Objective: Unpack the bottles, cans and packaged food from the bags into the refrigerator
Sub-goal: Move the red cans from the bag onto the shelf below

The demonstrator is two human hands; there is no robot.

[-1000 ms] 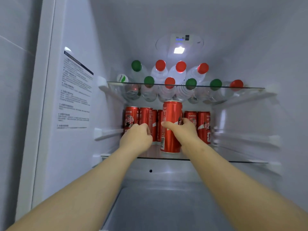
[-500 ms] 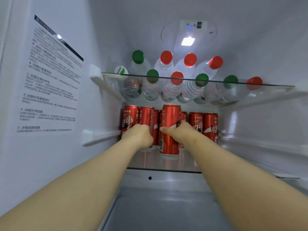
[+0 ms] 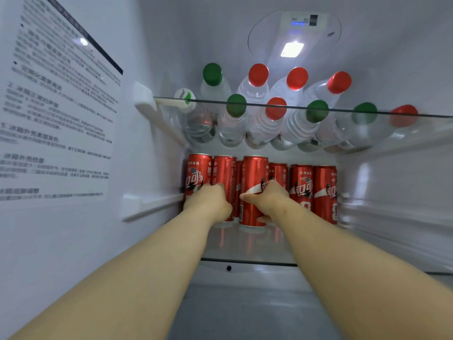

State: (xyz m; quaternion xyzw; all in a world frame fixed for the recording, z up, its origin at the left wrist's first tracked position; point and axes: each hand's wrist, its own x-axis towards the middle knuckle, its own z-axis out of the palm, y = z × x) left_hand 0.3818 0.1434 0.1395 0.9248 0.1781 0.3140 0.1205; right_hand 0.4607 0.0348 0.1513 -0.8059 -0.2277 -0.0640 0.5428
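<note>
Both my arms reach deep into the open refrigerator. My right hand [image 3: 268, 200] grips a tall red cola can [image 3: 252, 177] that stands on the lower glass shelf [image 3: 247, 251], slightly in front of the row. My left hand [image 3: 209, 203] is curled round another red can [image 3: 224, 173] just to the left. Several more red cans [image 3: 313, 190] stand in a row at the back of the same shelf. On the upper glass shelf [image 3: 367, 111] lie several clear water bottles [image 3: 257, 94] with red and green caps facing me.
The left inner wall carries a printed label [image 3: 58, 114] and shelf rails [image 3: 147, 207]. A lit lamp panel [image 3: 293, 49] sits on the back wall above the bottles. Below the lower shelf is a pale compartment floor [image 3: 245, 305]. The right wall has ribbed rails [image 3: 392, 217].
Both hands have pushed their cans further back on the lower shelf toward the row. The camera has moved closer into the refrigerator.
</note>
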